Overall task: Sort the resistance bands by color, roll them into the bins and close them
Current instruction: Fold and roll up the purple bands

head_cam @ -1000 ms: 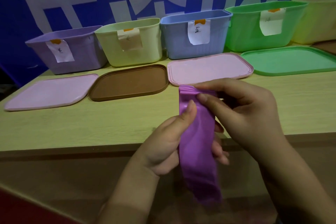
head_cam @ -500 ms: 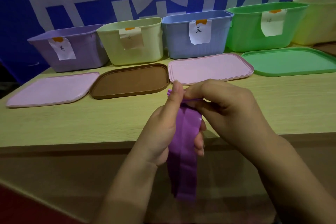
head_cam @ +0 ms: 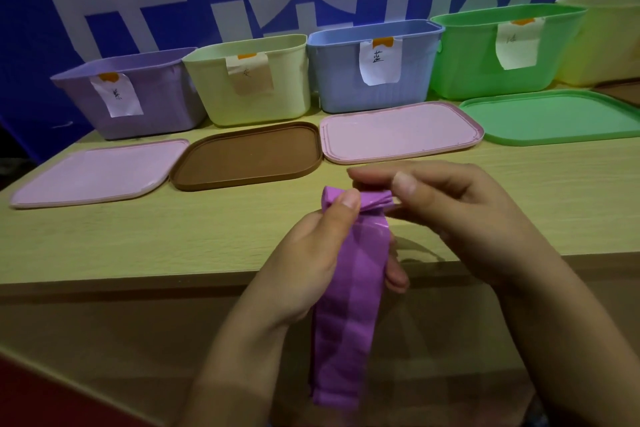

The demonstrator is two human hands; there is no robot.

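A purple resistance band (head_cam: 349, 295) hangs in front of the table's near edge, its top end rolled into a small coil. My left hand (head_cam: 311, 260) grips the band just under the coil, thumb pressed on the roll. My right hand (head_cam: 450, 211) pinches the coil from the right between thumb and fingers. Along the back stand open bins with paper labels: purple (head_cam: 156, 104), pale yellow (head_cam: 284, 87), blue (head_cam: 332, 80), green (head_cam: 464, 59) and another yellow one (head_cam: 609, 42) at the right edge.
Lids lie flat in front of the bins: pink (head_cam: 93, 177), brown (head_cam: 249, 159), pink (head_cam: 401, 132) and green (head_cam: 554, 118). The wooden table (head_cam: 138, 246) ends at a front edge just behind my hands. A blue and white wall stands behind the bins.
The top of the band has been rolled further into a tighter coil, and both hands have shifted slightly while the band's tail swung below the table edge.
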